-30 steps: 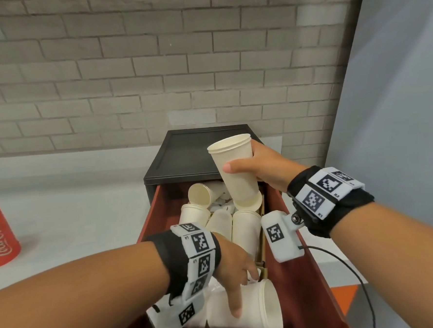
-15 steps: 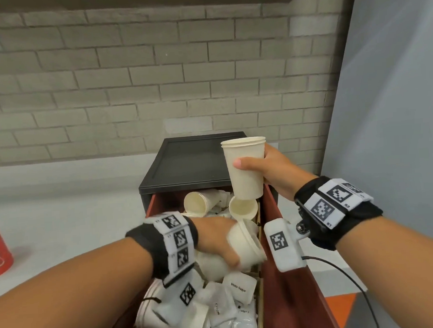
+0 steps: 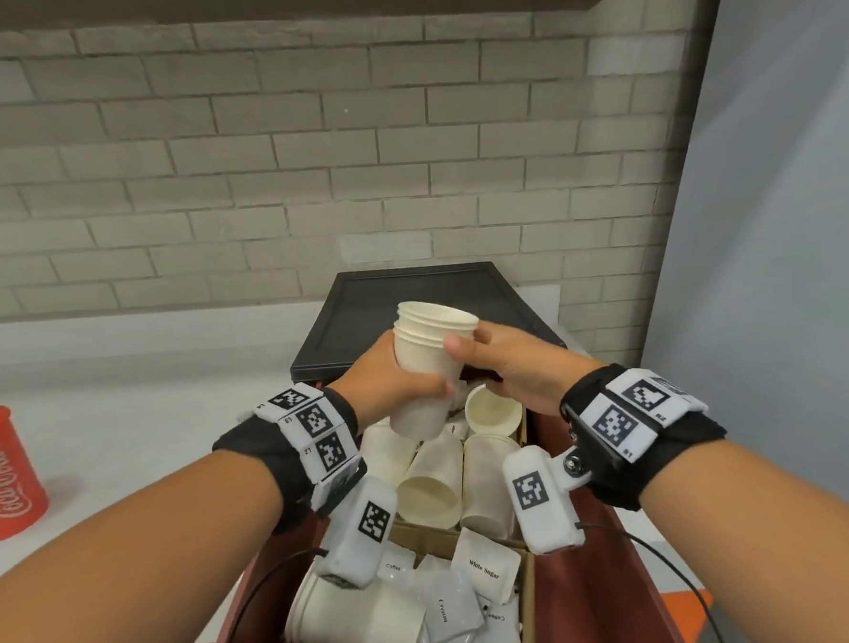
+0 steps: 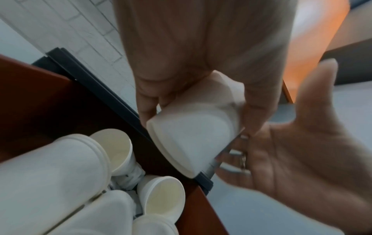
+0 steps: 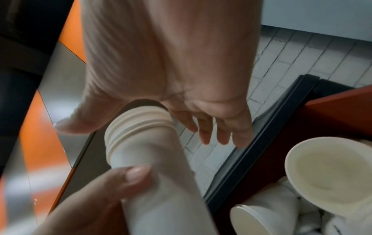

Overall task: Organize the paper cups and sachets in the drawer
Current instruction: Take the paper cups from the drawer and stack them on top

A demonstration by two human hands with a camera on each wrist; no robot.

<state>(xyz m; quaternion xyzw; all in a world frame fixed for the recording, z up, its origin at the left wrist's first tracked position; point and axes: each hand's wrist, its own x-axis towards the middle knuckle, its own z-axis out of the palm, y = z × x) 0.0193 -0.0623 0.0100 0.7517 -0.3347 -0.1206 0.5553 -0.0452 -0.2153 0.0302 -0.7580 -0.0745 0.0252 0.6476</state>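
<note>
A nested stack of white paper cups [image 3: 432, 350] is upright above the back of the open red-brown drawer [image 3: 601, 559]. My left hand [image 3: 406, 384] grips its lower part, thumb [image 5: 130, 176] on the front. My right hand [image 3: 484, 362] lies loosely round the upper rims, with its fingers [image 5: 209, 132] nearly straight and its thumb spread off the stack [image 4: 193, 132]. Loose cups [image 3: 437, 484] lie jumbled in the drawer's back part. White sachets [image 3: 482, 571] labelled sugar, cream and coffee fill the front part beside another lying cup stack [image 3: 351, 624].
A cardboard divider [image 3: 425, 535] crosses the drawer between cups and sachets. The black cabinet top [image 3: 411, 302] sits behind the hands, against a brick wall. A red Coca-Cola cup [image 3: 4, 476] stands on the pale counter at far left. A grey panel [image 3: 781, 249] closes the right side.
My left hand lifted a cup out of the drawer and brought it up under the cup in my right hand; they are now nested. My right hand's grip has loosened.
</note>
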